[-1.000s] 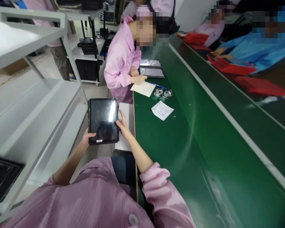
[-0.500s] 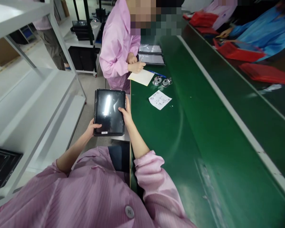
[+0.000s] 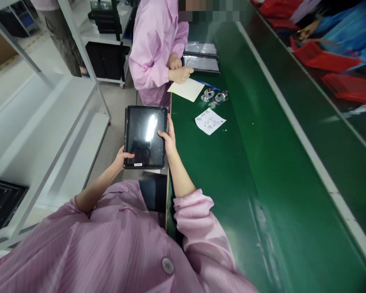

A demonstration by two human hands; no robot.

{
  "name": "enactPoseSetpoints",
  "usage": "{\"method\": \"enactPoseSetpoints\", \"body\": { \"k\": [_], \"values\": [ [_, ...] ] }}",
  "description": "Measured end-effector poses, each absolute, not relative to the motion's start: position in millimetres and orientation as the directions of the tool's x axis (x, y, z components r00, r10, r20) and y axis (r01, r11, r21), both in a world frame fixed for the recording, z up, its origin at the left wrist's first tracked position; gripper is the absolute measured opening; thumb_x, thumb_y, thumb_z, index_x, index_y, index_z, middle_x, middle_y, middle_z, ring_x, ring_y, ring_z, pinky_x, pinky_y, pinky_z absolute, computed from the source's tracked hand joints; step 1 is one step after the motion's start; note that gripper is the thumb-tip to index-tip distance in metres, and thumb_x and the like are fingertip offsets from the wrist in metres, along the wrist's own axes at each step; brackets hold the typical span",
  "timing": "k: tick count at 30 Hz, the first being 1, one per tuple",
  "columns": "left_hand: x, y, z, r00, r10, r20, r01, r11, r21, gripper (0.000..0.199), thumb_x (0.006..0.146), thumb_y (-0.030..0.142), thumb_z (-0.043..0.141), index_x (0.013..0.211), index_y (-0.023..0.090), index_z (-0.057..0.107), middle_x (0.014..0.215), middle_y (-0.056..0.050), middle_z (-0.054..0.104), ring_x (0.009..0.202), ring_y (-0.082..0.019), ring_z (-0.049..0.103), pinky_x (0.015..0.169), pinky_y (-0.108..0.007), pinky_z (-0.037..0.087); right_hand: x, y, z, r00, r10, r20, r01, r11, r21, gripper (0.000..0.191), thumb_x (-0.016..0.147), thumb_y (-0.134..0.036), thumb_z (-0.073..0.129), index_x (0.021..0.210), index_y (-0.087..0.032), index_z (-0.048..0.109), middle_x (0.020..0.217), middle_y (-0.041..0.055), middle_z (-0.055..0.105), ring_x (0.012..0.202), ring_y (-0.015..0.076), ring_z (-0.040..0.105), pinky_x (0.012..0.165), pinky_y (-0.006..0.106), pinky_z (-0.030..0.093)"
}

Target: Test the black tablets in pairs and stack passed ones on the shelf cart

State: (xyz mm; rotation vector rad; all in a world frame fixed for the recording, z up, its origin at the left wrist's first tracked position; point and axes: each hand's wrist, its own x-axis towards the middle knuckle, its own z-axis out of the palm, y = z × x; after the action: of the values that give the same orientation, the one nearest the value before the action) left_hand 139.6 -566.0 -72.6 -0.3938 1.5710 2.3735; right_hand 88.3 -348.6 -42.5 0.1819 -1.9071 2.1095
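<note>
Holding step, seemingly: your left hand [image 3: 120, 157] and right hand [image 3: 171, 144] clasp the black tablet [image 3: 144, 142] near the bench [image 3: 204, 162], fingers [image 3: 171, 125] around its edges; shifting it calls for both grips.

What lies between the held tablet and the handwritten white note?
In the head view, first the right hand, gripping the right side of the tablet, then a strip of green worktop reaching to the handwritten white note.
</note>
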Motion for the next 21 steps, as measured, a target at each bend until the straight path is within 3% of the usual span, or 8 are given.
{"method": "enactPoseSetpoints", "body": {
  "k": [21],
  "values": [
    [143.0,-564.4,-67.0,-0.916,0.050,-0.399,-0.387,-0.381,0.840,0.042,0.036,0.018,0.071,0.079,0.017,0.066,0.071,0.000,0.067,0.063,-0.020,0.060,0.062,-0.031,0.046,92.9,-353.4,-38.0,-0.944,0.110,0.310,-0.319,-0.073,-0.945,0.079,0.079,-0.043,0.064,0.152,-0.035,0.036,0.160,-0.0067,0.033,0.150,0.0237,0.024,0.126,0.046,0.014]
  ]
}}
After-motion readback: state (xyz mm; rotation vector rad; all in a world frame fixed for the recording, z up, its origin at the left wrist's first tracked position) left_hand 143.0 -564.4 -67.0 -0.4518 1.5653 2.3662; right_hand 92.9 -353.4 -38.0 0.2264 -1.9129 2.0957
